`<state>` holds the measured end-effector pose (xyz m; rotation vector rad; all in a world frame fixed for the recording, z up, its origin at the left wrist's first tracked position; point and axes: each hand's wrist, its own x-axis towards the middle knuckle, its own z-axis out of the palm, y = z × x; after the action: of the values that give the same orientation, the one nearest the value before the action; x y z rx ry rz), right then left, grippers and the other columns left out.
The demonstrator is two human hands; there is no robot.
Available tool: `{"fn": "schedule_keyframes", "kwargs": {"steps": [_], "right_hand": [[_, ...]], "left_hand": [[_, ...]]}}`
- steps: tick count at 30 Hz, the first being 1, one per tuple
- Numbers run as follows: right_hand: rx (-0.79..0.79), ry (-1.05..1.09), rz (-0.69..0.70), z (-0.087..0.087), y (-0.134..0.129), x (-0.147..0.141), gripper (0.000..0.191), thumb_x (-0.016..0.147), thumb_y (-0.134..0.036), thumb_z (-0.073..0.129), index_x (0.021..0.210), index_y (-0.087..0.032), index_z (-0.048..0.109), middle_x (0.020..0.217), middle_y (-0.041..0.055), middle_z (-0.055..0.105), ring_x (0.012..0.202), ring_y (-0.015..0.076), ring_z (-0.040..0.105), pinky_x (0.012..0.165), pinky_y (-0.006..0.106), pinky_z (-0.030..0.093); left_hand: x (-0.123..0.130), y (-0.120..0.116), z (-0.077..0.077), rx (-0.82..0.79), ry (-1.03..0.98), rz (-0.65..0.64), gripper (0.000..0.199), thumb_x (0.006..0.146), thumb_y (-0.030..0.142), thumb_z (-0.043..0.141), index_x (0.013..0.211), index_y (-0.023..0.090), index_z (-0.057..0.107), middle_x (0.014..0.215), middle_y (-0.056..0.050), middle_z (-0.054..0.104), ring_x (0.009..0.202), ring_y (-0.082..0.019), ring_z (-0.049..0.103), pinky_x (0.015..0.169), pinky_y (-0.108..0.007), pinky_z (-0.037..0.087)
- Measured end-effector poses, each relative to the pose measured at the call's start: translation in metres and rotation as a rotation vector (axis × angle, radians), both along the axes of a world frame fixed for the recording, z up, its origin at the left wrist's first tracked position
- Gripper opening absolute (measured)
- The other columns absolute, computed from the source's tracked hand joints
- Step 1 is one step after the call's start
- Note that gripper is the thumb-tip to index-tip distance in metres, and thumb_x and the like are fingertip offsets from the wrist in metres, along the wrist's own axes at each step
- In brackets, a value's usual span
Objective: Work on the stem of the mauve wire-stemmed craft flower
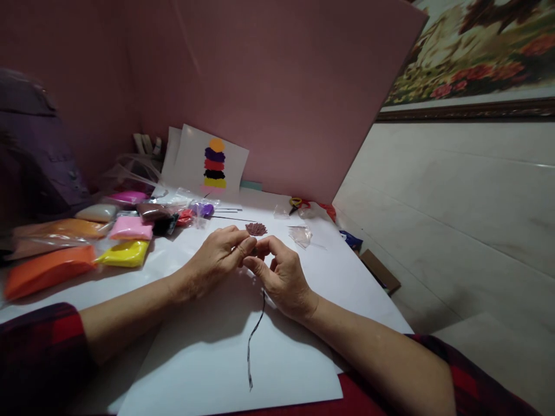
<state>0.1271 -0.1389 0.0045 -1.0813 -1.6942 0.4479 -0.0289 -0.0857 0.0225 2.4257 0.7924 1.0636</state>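
My left hand (225, 248) and my right hand (284, 277) meet above the white paper, fingers closed and fingertips together. Just beyond the fingertips shows a small brownish-mauve flower (256, 229) with many thin petals, apparently clay. Its underside is pinched between my fingers, which hide most of it. A thin dark stem-like strand (249, 346) runs from below my hands toward me over the white paper (208, 375). Whether it joins the flower is hidden.
Bags of coloured clay, including an orange bag (52, 271) and a yellow bag (124, 253), lie at left. A card with colour swatches (214, 162) leans on the pink wall. Scissors (295, 203) and a small clear bag (301, 236) lie beyond my right hand.
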Motion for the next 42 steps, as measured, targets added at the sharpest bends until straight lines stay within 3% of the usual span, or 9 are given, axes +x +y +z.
{"fn": "schedule_keyframes", "kwargs": {"steps": [9, 14, 18, 21, 25, 30, 36, 42], "right_hand": [[0.087, -0.118, 0.039, -0.001, -0.001, 0.002, 0.026, 0.094, -0.039, 0.055, 0.077, -0.021, 0.063, 0.074, 0.0019, 0.062, 0.069, 0.0161, 0.054, 0.067, 0.031, 0.042], [-0.020, -0.020, 0.031, -0.002, 0.000, 0.002, 0.033, 0.097, -0.043, 0.048, 0.074, -0.020, 0.056, 0.065, -0.0006, 0.058, 0.059, 0.0129, 0.051, 0.059, 0.027, 0.041], [-0.077, 0.032, -0.007, -0.003, 0.000, 0.001, 0.038, 0.098, -0.046, 0.043, 0.069, -0.021, 0.048, 0.053, -0.0048, 0.046, 0.048, 0.0104, 0.042, 0.050, 0.024, 0.035], [-0.056, -0.003, -0.001, -0.003, -0.001, 0.001, 0.039, 0.098, -0.043, 0.041, 0.066, -0.022, 0.044, 0.052, -0.0044, 0.043, 0.048, 0.0106, 0.039, 0.050, 0.024, 0.034], [-0.038, -0.053, 0.010, -0.005, -0.001, 0.002, 0.038, 0.098, -0.042, 0.039, 0.068, -0.021, 0.046, 0.059, -0.0019, 0.046, 0.053, 0.0115, 0.039, 0.052, 0.026, 0.034], [0.026, -0.118, 0.037, -0.006, -0.001, 0.004, 0.040, 0.097, -0.046, 0.039, 0.068, -0.020, 0.048, 0.059, -0.0015, 0.046, 0.053, 0.0116, 0.040, 0.052, 0.026, 0.034], [0.054, -0.126, 0.072, -0.006, -0.002, 0.004, 0.038, 0.098, -0.041, 0.039, 0.074, -0.018, 0.056, 0.062, 0.0012, 0.059, 0.054, 0.0125, 0.051, 0.055, 0.026, 0.039], [0.065, -0.118, 0.080, -0.005, -0.003, 0.004, 0.037, 0.098, -0.038, 0.040, 0.071, -0.018, 0.055, 0.060, 0.0006, 0.060, 0.053, 0.0120, 0.052, 0.054, 0.024, 0.039]], "left_hand": [[0.000, -0.007, 0.005, -0.180, -0.029, -0.073, 0.050, 0.095, 0.041, 0.038, 0.055, 0.017, 0.055, 0.054, 0.000, 0.056, 0.057, -0.012, 0.052, 0.058, -0.025, 0.039], [0.001, -0.009, 0.007, -0.236, -0.103, -0.052, 0.054, 0.096, 0.049, 0.034, 0.058, 0.016, 0.054, 0.057, 0.000, 0.054, 0.056, -0.012, 0.051, 0.057, -0.024, 0.040], [0.000, -0.010, 0.007, -0.188, -0.128, -0.076, 0.044, 0.095, 0.049, 0.038, 0.073, 0.016, 0.056, 0.065, 0.000, 0.055, 0.063, -0.013, 0.053, 0.062, -0.025, 0.042], [0.000, -0.012, 0.006, -0.207, -0.083, -0.128, 0.038, 0.095, 0.049, 0.041, 0.090, 0.016, 0.058, 0.074, 0.000, 0.059, 0.069, -0.014, 0.055, 0.065, -0.027, 0.042], [0.003, -0.015, 0.003, -0.259, 0.030, -0.156, 0.036, 0.091, 0.049, 0.046, 0.097, 0.015, 0.057, 0.074, 0.001, 0.056, 0.066, -0.014, 0.049, 0.062, -0.028, 0.038], [0.006, -0.018, 0.002, -0.402, 0.001, -0.178, 0.033, 0.090, 0.048, 0.050, 0.088, 0.016, 0.057, 0.073, 0.001, 0.054, 0.069, -0.014, 0.048, 0.062, -0.027, 0.037], [0.006, -0.017, 0.001, -0.580, -0.136, -0.275, 0.030, 0.085, 0.044, 0.059, 0.080, 0.015, 0.055, 0.067, 0.003, 0.050, 0.062, -0.010, 0.045, 0.054, -0.022, 0.034], [0.006, -0.016, 0.000, -0.621, -0.167, -0.279, 0.031, 0.084, 0.045, 0.062, 0.080, 0.015, 0.054, 0.065, 0.004, 0.050, 0.058, -0.009, 0.043, 0.051, -0.021, 0.032]]}}
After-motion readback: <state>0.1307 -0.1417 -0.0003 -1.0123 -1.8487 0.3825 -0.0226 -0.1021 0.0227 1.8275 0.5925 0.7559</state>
